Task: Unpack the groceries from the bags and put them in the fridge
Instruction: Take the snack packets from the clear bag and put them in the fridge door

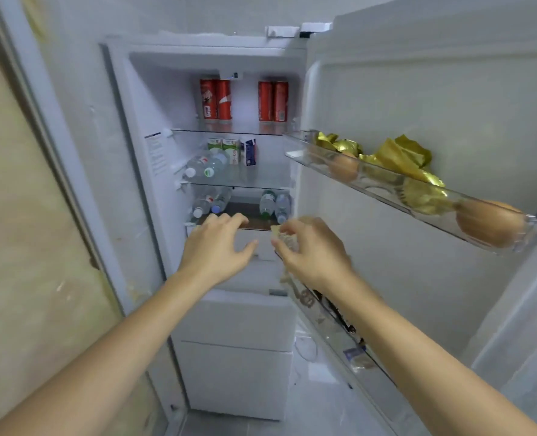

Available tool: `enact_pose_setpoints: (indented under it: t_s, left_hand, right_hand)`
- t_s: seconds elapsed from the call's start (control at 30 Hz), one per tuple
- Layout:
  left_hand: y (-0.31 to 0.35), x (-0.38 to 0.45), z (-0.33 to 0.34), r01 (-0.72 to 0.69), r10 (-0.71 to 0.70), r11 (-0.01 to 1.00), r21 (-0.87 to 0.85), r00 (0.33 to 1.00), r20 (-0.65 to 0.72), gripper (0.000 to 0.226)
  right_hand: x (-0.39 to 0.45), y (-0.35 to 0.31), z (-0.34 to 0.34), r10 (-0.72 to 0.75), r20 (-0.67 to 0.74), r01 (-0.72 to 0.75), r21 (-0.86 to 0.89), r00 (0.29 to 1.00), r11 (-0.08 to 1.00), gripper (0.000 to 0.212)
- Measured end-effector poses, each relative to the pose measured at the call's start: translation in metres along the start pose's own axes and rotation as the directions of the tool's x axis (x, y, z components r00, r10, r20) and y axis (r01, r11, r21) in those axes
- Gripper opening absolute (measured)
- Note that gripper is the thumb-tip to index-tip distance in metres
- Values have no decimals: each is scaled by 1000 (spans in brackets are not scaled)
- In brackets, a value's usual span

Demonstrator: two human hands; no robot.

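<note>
A small pale crinkly packet (287,239) is pinched in the right hand (315,251), just in front of the open white fridge (154,215). The left hand (218,247) is held flat (fingers loose) over the white drawer's (260,243) front edge.

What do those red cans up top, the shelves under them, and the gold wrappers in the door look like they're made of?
Red cans: probably metal with a printed glossy coat; slim and cylindrical, with pale rims at the base.
Shelves: clear glass or hard plastic; the bottles below show through.
Gold wrappers: seemingly thin foil or metallised film; they are sharply crinkled and shiny.
Door rack: transparent plastic, by the look of it.
</note>
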State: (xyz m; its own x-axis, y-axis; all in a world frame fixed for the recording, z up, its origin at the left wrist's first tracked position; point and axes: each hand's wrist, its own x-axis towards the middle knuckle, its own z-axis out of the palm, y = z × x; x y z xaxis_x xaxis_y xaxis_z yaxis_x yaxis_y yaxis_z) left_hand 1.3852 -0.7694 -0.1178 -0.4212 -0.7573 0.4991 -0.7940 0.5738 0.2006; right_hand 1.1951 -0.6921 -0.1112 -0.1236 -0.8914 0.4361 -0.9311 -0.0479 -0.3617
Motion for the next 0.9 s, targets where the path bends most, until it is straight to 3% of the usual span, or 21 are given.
enact_pose_setpoints:
  t_s: [0.2, 0.4, 0.67, 0.9]
  left_hand:
    - [-79, -82, -86, 293, -271, 913, 284, 956, -117, 65]
    - [-88, -214, -165, 599, -484, 676, 428, 800, -355, 67]
    - [-22, -437, -239, 824, -688, 236, 515, 516, -511, 70]
    - [69, -630, -272, 925, -763, -157, 346, 108, -638, 74]
  right_hand:
    - [31, -89, 39, -280, -14, 279, 139, 960, 950, 54]
    - [-4, -196, 70, -585, 8, 525, 432, 811, 734, 64]
    - [-170, -337, 102, -899, -30, 662, 687, 436, 299, 66]
    - [-350, -425, 101, -996, -69, 607, 795, 64, -17, 63]
